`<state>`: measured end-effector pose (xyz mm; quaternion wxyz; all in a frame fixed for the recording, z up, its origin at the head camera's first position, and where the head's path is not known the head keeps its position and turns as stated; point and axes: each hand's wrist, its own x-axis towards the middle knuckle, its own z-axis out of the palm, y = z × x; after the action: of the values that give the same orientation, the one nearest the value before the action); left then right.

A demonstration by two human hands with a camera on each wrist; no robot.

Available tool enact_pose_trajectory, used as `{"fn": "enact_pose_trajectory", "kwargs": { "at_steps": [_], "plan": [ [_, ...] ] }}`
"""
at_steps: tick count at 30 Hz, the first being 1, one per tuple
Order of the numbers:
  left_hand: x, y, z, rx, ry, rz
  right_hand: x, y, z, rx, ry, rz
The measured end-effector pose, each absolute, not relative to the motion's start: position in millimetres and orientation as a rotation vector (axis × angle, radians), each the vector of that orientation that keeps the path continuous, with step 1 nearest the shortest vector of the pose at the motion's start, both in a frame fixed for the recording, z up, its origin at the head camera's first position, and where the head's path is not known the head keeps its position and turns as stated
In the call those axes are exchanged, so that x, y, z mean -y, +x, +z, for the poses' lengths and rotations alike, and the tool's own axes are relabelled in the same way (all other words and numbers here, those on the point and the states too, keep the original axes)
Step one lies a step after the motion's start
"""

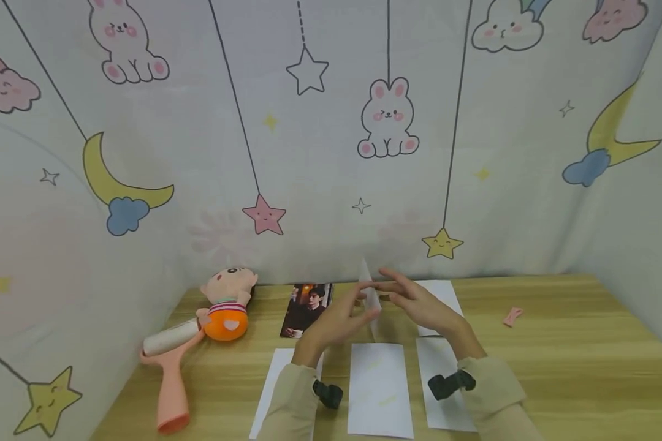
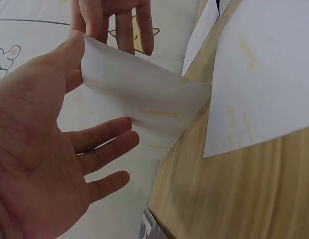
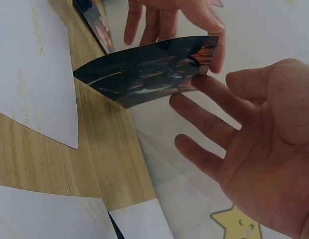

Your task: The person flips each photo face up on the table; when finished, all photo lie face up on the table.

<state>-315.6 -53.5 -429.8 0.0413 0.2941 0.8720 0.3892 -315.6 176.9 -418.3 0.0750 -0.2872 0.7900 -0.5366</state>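
A photo print (image 1: 371, 300) stands on edge between the two hands, slightly bent. Its white back with yellow lettering (image 2: 157, 112) faces my left hand, and its dark picture side (image 3: 149, 74) faces my right hand. My left hand (image 1: 336, 318) pinches the upper corner near its thumb and forefinger, the other fingers spread by the back. My right hand (image 1: 425, 306) has its fingers extended, fingertips at the picture's edge, thumb held apart. Below the hands, white-backed prints (image 1: 379, 392) lie face down. Another print (image 1: 308, 309) lies picture side up behind the left hand.
On the left, a pink-handled lint roller (image 1: 172, 373) lies against a plush doll (image 1: 227, 306) in orange. More white prints (image 1: 447, 386) lie under the right forearm. A small pink clip (image 1: 512, 316) is on the right. A patterned curtain (image 1: 331, 171) hangs behind the table.
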Motion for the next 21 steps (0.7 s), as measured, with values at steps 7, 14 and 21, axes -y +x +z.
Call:
{"fn": "enact_pose_trajectory", "kwargs": {
  "at_steps": [7,14,21],
  "plan": [
    [57,-317,-427,-2.692,0.888,1.301,-172,-314,-424,-2.343,-0.875,-1.556],
    [68,-318,-425,-2.722,0.808,1.308,-156,-315,-436,-2.405,-0.873,-1.368],
    [70,-318,-417,-2.730,0.803,1.325,-155,-316,-438,-2.461,-0.942,-1.264]
  ]
}}
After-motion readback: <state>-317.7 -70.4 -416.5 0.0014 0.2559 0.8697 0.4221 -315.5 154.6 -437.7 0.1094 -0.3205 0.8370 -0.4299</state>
